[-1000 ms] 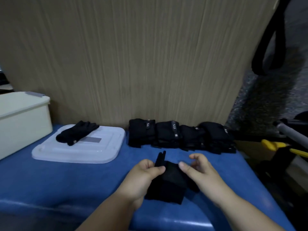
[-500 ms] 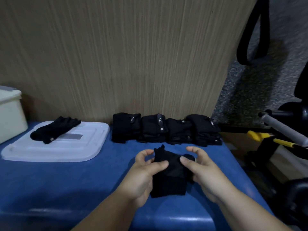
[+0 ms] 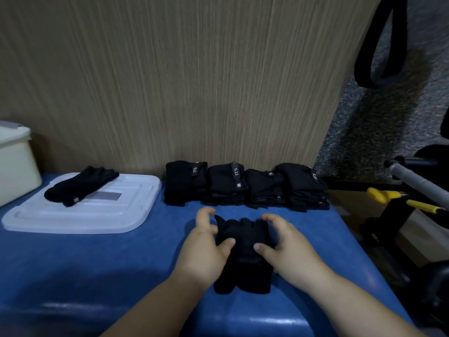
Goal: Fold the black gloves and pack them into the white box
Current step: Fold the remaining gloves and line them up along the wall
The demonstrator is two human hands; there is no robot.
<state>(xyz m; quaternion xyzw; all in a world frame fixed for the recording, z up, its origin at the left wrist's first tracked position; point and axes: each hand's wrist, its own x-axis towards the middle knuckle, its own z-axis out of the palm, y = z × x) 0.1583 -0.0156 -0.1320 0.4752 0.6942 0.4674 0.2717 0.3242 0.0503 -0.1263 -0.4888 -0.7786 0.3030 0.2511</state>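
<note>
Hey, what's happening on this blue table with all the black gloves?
A person is folding a black glove on the blue table, gripping it with the left hand and right hand. Four folded bundles sit in a row along the wooden panel. One loose glove lies on the white lid, next to the white box at the far left.

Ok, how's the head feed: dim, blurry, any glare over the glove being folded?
Head view: dim and soft; the black glove gripped by the left hand and right hand is a dark mass, folds barely readable. Head view: glare streaks along the near edge of the blue table, none on the glove; wide-angle curving at the borders.
</note>
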